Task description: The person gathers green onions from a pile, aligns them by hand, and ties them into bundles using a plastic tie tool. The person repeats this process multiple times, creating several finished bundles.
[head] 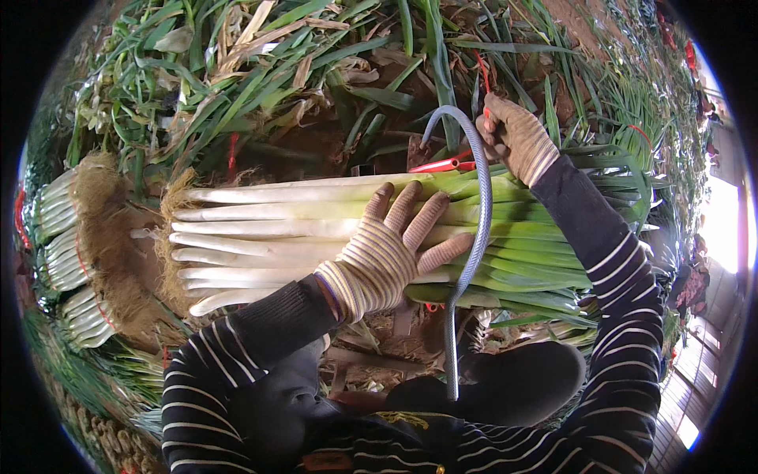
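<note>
A row of long leeks (266, 230) lies crosswise before me, white stalks and roots to the left, green leaves to the right. My left hand (391, 249), in a striped knit glove, rests flat on the stalks with its fingers spread. Beyond the leaves, my right hand (509, 133), gloved too, pinches a red tie string (482, 71). A grey braided hose (485, 201) arches over the leeks between my hands, its lower end near my lap. A red-handled bar (435, 166) lies at the far side of the leeks.
Tied leek bundles (59, 207) with a brown mat of roots (100, 237) lie at the left. Loose green leaves and dry husks (237, 77) cover the ground beyond. More leek leaves (628, 112) are heaped at the right. My knees and a dark shoe are close below.
</note>
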A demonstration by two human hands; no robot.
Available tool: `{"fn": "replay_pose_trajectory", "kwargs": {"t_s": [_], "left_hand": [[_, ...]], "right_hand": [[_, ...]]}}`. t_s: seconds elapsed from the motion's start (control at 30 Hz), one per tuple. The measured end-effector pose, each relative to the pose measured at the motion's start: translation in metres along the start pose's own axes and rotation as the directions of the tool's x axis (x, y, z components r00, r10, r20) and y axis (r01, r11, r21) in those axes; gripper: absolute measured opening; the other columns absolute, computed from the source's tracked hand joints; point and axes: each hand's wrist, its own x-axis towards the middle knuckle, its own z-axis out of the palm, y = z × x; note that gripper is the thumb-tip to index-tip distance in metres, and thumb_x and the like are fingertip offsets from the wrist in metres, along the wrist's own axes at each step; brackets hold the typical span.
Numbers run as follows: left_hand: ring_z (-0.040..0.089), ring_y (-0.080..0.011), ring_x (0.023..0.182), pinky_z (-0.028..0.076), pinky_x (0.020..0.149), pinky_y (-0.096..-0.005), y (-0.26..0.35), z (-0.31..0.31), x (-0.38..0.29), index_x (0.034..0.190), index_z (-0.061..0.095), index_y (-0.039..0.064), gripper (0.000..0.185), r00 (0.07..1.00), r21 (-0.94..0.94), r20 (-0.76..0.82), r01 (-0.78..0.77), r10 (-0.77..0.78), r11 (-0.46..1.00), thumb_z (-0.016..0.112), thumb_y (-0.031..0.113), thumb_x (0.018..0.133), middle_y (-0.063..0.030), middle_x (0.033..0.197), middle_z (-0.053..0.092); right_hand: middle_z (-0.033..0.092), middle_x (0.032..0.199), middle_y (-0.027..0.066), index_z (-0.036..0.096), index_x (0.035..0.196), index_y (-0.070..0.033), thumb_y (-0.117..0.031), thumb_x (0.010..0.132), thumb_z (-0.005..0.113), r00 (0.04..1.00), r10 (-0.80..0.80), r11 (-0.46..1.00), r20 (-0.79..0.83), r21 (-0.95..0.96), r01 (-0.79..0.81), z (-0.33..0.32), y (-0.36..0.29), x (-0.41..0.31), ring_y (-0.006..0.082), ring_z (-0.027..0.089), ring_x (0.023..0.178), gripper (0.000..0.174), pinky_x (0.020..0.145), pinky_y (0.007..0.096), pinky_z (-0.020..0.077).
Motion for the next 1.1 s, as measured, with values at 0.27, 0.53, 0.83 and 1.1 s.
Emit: {"fn": "replay_pose_trajectory", "kwargs": {"t_s": [0.27,0.53,0.83,1.1], "left_hand": [[0.037,-0.0522,0.142,0.024,0.117,-0.0689,0.001,-0.003,-0.005,0.162,0.028,0.031,0.121,0.999,0.022,0.042,-0.01,0.01,1.0,0.084,0.06,0.059,-0.0258,0.157,0.036],[0.036,-0.0508,0.144,0.022,0.118,-0.0692,0.001,-0.009,-0.003,0.163,0.024,0.03,0.107,0.993,0.03,0.12,-0.02,0.017,0.999,0.077,0.052,0.073,-0.0267,0.158,0.035],[0.035,-0.0468,0.145,0.023,0.119,-0.0648,0.003,-0.015,-0.006,0.164,0.023,0.029,0.116,0.99,-0.005,0.14,0.008,-0.007,1.0,0.083,0.054,0.068,-0.0236,0.159,0.034],[0.03,-0.0473,0.148,0.022,0.122,-0.0611,0.012,-0.025,-0.005,0.165,0.02,0.027,0.135,0.987,0.045,0.154,0.028,-0.035,0.999,0.088,0.065,0.055,-0.0239,0.161,0.03]], "right_hand": [[0.047,0.061,-0.0032,0.052,0.083,-0.014,-0.034,0.101,0.058,0.988,-0.066,0.963,-0.142,-0.268,0.026,0.037,-0.007,-0.039,0.0083,0.039,0.05,0.028,0.047,0.0256,0.0299],[0.05,0.071,-0.0033,0.063,0.097,-0.007,-0.031,0.103,0.062,0.994,-0.088,0.869,0.057,-0.483,0.105,0.066,-0.029,-0.09,0.0067,0.044,0.059,0.024,0.055,0.0221,0.0378],[0.043,0.066,-0.004,0.049,0.083,-0.013,-0.032,0.106,0.055,0.96,-0.258,0.933,-0.105,-0.284,0.22,0.078,0.002,-0.142,0.0055,0.038,0.056,0.031,0.05,0.0231,0.0258],[0.066,0.095,0.0087,0.062,0.096,-0.002,-0.018,0.106,0.056,0.775,-0.63,0.6,-0.048,-0.665,0.446,0.073,0.074,-0.197,0.0176,0.063,0.087,0.02,0.082,0.0296,0.0517]]}}
